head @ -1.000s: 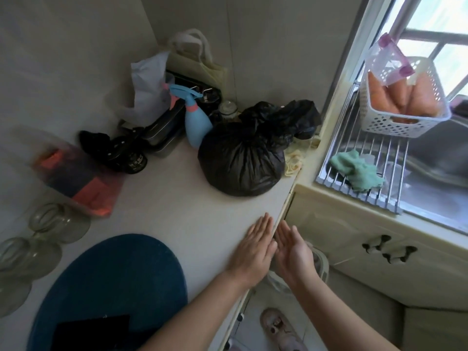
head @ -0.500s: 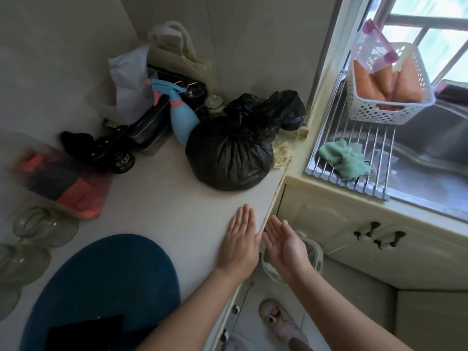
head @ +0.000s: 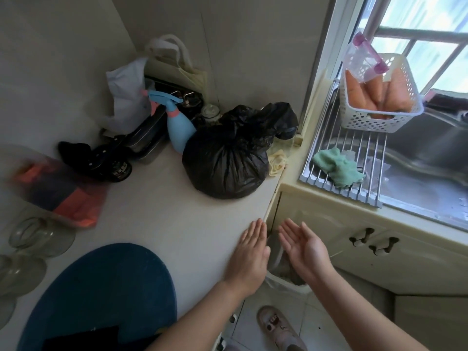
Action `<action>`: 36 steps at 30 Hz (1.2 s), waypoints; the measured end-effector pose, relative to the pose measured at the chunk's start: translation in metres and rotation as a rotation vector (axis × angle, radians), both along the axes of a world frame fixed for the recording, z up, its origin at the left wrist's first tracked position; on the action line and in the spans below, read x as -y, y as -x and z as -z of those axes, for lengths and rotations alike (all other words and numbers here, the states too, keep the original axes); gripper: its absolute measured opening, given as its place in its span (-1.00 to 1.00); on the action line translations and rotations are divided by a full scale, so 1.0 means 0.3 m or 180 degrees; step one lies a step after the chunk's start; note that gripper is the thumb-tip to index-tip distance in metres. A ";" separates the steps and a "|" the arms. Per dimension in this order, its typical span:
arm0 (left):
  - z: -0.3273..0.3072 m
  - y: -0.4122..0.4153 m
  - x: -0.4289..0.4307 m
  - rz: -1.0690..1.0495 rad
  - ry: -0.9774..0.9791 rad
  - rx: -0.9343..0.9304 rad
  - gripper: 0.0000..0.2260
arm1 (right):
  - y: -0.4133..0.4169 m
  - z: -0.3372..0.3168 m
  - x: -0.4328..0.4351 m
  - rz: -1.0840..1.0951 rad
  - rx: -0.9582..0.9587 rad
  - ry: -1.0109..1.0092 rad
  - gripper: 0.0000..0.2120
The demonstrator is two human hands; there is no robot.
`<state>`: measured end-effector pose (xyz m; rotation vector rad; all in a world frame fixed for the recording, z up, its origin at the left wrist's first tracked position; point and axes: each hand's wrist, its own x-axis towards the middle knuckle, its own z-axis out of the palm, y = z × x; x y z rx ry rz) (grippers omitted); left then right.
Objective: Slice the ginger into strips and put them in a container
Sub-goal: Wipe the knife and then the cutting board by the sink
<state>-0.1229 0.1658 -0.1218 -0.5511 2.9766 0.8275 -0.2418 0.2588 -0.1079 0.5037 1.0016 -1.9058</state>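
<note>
A: Hands?
B: Left hand (head: 249, 257) lies flat, palm down, on the counter (head: 157, 214) right at its edge. Fingers straight and pressed together, holding nothing.
A: Right?
B: Right hand (head: 302, 249) is off the counter, palm up, fingers straight and slightly spread, nothing in it. It hangs over the bin (head: 283, 287) on the floor. The hands are just beside each other, not touching.
A: Ginger?
B: Cannot tell where it is from this view.
A: Rest of the counter?
B: Tied black bag (head: 225, 160) ahead of the left hand, blue spray bottle (head: 178, 127) touching it behind. Blue mat (head: 101, 287) at near left, glass jars (head: 38, 236) at the far left edge.
A: Sink side?
B: Rack (head: 354, 191) across the sink with a green cloth (head: 336, 168) on it. White basket (head: 379, 120) at the rack's far end, carrots (head: 364, 92) inside.
A: Floor?
B: One shoe (head: 276, 325) below the bin.
</note>
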 end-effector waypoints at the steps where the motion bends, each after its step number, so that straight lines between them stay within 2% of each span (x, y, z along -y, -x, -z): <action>1: -0.026 0.019 -0.027 0.0106 -0.0225 -0.0036 -0.51 | 0.027 0.002 -0.025 0.0067 -0.0018 -0.0023 -0.55; 3: -0.060 0.066 -0.110 0.0285 -0.0882 0.0133 -0.53 | 0.080 0.014 -0.082 0.0119 -0.0097 -0.0123 -0.57; 5: -0.060 0.130 -0.199 -0.0136 -0.1698 0.0248 -0.54 | 0.126 0.037 -0.140 -0.0035 -0.0321 -0.0382 -0.60; 8: -0.005 0.255 -0.256 -0.1766 -0.3041 0.0414 -0.62 | 0.180 0.079 -0.215 -0.0629 -0.1226 -0.1366 -0.72; 10: 0.042 0.324 -0.242 -0.2590 -0.3485 0.0521 -0.75 | 0.205 0.089 -0.244 -0.1016 -0.1930 -0.2148 -0.76; 13: 0.078 0.377 -0.218 -0.2942 -0.3234 0.0594 -0.87 | 0.230 0.073 -0.253 -0.1723 -0.2788 -0.3012 -0.71; 16: 0.065 0.411 -0.214 -0.2857 -0.2770 0.0637 -0.79 | 0.241 0.091 -0.248 -0.2455 -0.3235 -0.3293 -0.53; 19: 0.033 0.438 -0.214 -0.2722 -0.2319 0.0810 -0.64 | 0.256 0.072 -0.243 -0.2484 -0.3322 -0.3580 -0.79; 21: 0.035 0.446 -0.208 -0.2577 -0.2151 0.0938 -0.64 | 0.267 0.060 -0.250 -0.2493 -0.3422 -0.3701 -0.78; 26: 0.048 0.464 -0.192 -0.2045 -0.1699 0.1044 -0.85 | 0.286 0.060 -0.267 -0.3254 -0.3673 -0.3852 -0.39; 27: 0.038 0.466 -0.191 -0.1879 -0.1569 0.1057 -0.85 | 0.284 0.056 -0.263 -0.3516 -0.3710 -0.3795 -0.33; 28: 0.026 0.464 -0.193 -0.1685 -0.1458 0.1056 -0.75 | 0.281 0.052 -0.259 -0.3654 -0.3739 -0.3724 -0.30; 30: 0.011 0.455 -0.194 -0.1410 -0.1299 0.0956 -0.51 | 0.281 0.045 -0.253 -0.3508 -0.3788 -0.3833 -0.40; 31: 0.002 0.447 -0.191 -0.1385 -0.1245 0.0858 -0.48 | 0.284 0.038 -0.250 -0.3369 -0.3851 -0.3956 -0.48; 33: -0.016 0.436 -0.180 -0.1404 -0.1188 0.0582 -0.55 | 0.295 0.026 -0.244 -0.3132 -0.4042 -0.4074 -0.57; 36: -0.066 0.422 -0.152 -0.1352 -0.1328 0.0322 -0.58 | 0.314 0.009 -0.238 -0.3236 -0.4358 -0.3929 -0.56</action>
